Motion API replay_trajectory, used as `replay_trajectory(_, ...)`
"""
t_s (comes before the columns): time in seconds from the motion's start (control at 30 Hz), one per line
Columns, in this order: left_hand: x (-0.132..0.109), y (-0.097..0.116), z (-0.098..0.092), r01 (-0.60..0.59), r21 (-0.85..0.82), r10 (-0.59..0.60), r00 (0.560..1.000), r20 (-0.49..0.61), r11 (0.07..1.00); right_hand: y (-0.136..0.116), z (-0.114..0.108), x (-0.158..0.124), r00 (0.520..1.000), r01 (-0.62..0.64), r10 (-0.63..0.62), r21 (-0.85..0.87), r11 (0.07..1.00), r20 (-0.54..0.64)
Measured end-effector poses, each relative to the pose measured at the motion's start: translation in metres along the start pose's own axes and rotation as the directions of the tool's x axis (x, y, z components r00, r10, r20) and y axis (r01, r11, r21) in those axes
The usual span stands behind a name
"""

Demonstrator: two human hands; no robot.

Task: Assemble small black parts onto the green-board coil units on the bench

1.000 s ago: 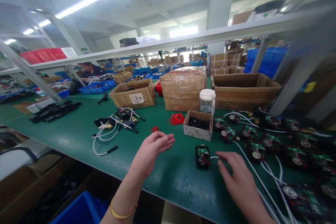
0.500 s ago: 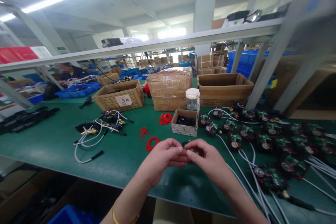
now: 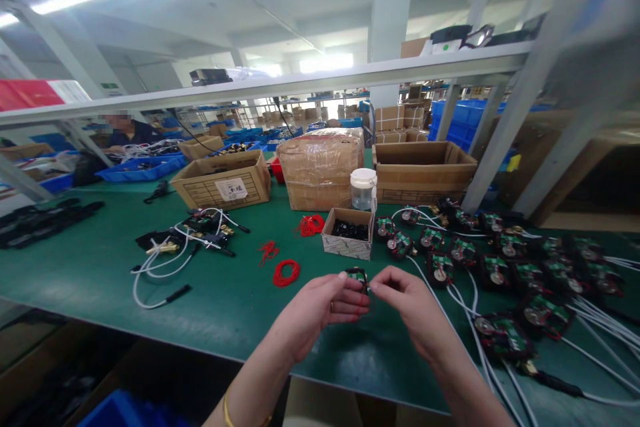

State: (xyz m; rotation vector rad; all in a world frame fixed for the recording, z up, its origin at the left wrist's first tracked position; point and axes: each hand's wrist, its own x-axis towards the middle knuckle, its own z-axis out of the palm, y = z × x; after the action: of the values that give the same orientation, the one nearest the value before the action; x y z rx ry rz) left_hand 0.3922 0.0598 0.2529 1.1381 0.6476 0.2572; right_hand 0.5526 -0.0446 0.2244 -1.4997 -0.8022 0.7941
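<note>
My left hand (image 3: 325,303) is palm up, with its fingers together and thumb raised. At its fingertips is a small black part with a green circuit board (image 3: 357,274), partly hidden by the fingers. A thin red wire (image 3: 354,311) runs across those fingers. To the right, my right hand (image 3: 403,297) pinches thumb and forefinger together by the board's edge. What it grips is tiny, seemingly the red wire's end. Beyond both hands stands a small open box of black pieces (image 3: 349,248). Coiled red wires (image 3: 287,273) lie to the left.
Several black housings with green boards (image 3: 497,270) and white cables cover the right side. Another cabled group (image 3: 200,230) lies left. Cardboard boxes (image 3: 320,173) and a white-lidded jar (image 3: 363,190) line the back, below a shelf (image 3: 300,80). A person (image 3: 127,130) sits far left.
My hands have drawn slightly apart, the right one moving right. More of the green board shows now, and the left palm has opened more to view. The whole view has shifted slightly.
</note>
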Motion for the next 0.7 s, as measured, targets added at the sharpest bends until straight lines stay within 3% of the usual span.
replay_trajectory(0.2, 0.004, -0.008, 0.002, -0.042, 0.110, 0.044, 0.999, -0.018, 0.993, 0.001, -0.003, -0.001, 1.000, -0.013, 0.013, -0.058, 0.998, 0.006)
replay_trajectory(0.47, 0.012, -0.017, 0.001, -0.197, 0.253, 0.242, 0.957, -0.162, 0.947, 0.000, -0.003, -0.003, 0.998, -0.005, 0.012, -0.108, 0.994, 0.064)
replay_trajectory(0.7, 0.008, -0.014, 0.006, -0.131, 0.135, 0.152, 0.975, -0.163, 0.982, 0.003, -0.003, -0.002, 0.998, 0.014, -0.006, -0.128, 0.992, 0.066)
